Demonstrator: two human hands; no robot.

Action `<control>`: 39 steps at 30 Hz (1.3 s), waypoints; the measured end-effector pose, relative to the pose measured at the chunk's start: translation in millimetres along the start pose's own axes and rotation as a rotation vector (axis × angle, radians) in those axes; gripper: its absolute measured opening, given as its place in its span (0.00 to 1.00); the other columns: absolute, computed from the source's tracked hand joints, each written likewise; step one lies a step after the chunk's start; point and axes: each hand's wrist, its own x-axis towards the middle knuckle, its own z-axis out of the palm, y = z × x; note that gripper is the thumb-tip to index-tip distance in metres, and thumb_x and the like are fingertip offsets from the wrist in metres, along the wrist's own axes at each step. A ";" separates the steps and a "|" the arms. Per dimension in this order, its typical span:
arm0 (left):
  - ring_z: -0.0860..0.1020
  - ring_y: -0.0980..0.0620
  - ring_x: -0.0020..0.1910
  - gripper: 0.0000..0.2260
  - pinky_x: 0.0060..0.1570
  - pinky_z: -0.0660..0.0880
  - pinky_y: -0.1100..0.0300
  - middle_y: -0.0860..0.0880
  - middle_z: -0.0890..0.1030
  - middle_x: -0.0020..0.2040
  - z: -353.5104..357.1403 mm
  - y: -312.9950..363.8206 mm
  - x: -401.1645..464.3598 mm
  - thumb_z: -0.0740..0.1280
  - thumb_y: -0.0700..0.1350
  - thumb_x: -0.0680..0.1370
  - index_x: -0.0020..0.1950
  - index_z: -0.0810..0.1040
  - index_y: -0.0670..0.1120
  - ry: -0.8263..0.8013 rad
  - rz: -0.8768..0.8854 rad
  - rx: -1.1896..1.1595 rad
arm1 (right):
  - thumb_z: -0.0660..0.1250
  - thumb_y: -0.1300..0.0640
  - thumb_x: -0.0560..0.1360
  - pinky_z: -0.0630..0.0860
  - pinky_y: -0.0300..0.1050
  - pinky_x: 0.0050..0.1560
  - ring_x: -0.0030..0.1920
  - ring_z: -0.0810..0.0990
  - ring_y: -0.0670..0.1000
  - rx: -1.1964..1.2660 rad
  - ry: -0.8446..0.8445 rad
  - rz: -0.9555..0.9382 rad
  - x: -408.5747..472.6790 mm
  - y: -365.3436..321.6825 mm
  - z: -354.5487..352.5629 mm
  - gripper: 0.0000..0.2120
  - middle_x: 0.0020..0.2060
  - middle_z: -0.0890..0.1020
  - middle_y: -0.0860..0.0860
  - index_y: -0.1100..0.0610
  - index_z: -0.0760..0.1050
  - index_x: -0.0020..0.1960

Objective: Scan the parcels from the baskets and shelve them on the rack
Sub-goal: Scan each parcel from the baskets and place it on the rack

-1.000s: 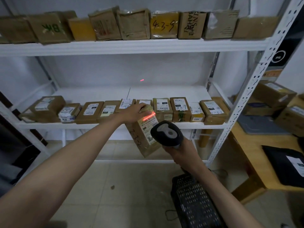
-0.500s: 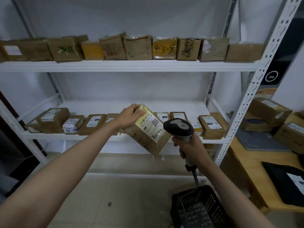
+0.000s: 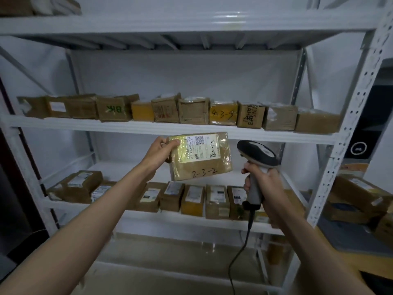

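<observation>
The parcel (image 3: 200, 156) has been raised, gripped by the left hand (image 3: 158, 153); the scanner (image 3: 256, 165), at three o'clock, is clasped by the right hand (image 3: 262, 179). It should be slid level onto the shelf (image 3: 170, 129).

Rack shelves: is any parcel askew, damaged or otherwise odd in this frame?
Mostly tidy rows. On the lower shelf, the leftmost parcel sits angled against its neighbours, which face front. The middle-shelf boxes look creased and dented. The left hand holds parcel 2-3-2 slightly tilted; its tape is glossy but looks intact.
</observation>
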 end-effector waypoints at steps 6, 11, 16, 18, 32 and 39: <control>0.81 0.52 0.45 0.13 0.44 0.77 0.56 0.53 0.85 0.43 -52.5 30.9 2.2 0.67 0.55 0.81 0.55 0.72 0.45 0.155 0.033 -0.141 | 0.69 0.61 0.79 0.75 0.46 0.32 0.29 0.74 0.50 0.045 -0.137 -0.112 33.8 -36.2 55.2 0.02 0.38 0.83 0.51 0.59 0.77 0.50; 0.82 0.50 0.47 0.16 0.41 0.78 0.56 0.47 0.85 0.48 -103.7 49.8 3.8 0.67 0.55 0.80 0.57 0.71 0.44 0.258 0.040 -0.175 | 0.69 0.60 0.78 0.75 0.46 0.32 0.30 0.74 0.50 0.088 -0.255 -0.150 53.9 -58.2 111.0 0.03 0.39 0.82 0.53 0.59 0.78 0.50; 0.81 0.54 0.36 0.24 0.35 0.78 0.60 0.41 0.84 0.50 -152.4 73.5 5.8 0.67 0.53 0.81 0.67 0.74 0.35 0.335 0.080 -0.204 | 0.70 0.62 0.78 0.76 0.46 0.33 0.31 0.75 0.51 0.155 -0.393 -0.171 71.8 -72.5 151.0 0.07 0.43 0.81 0.55 0.62 0.77 0.55; 0.79 0.53 0.32 0.22 0.35 0.78 0.60 0.39 0.82 0.48 -169.3 81.0 7.9 0.66 0.53 0.82 0.64 0.78 0.35 0.331 0.108 -0.222 | 0.70 0.62 0.78 0.76 0.45 0.35 0.33 0.75 0.50 0.175 -0.441 -0.184 80.5 -79.7 165.8 0.05 0.42 0.81 0.56 0.61 0.78 0.53; 0.83 0.49 0.58 0.14 0.57 0.80 0.53 0.46 0.85 0.58 -242.0 144.3 74.3 0.64 0.55 0.83 0.62 0.79 0.47 0.393 0.238 -0.488 | 0.71 0.57 0.78 0.79 0.42 0.34 0.32 0.79 0.48 0.092 -0.569 -0.283 167.0 -156.4 262.0 0.07 0.41 0.83 0.54 0.59 0.77 0.52; 0.84 0.48 0.52 0.14 0.52 0.83 0.54 0.44 0.82 0.60 -270.9 189.7 137.8 0.67 0.55 0.81 0.61 0.77 0.47 0.428 0.243 -0.642 | 0.69 0.58 0.80 0.78 0.40 0.31 0.32 0.78 0.48 0.064 -0.637 -0.293 196.5 -171.6 288.2 0.07 0.41 0.83 0.52 0.60 0.79 0.56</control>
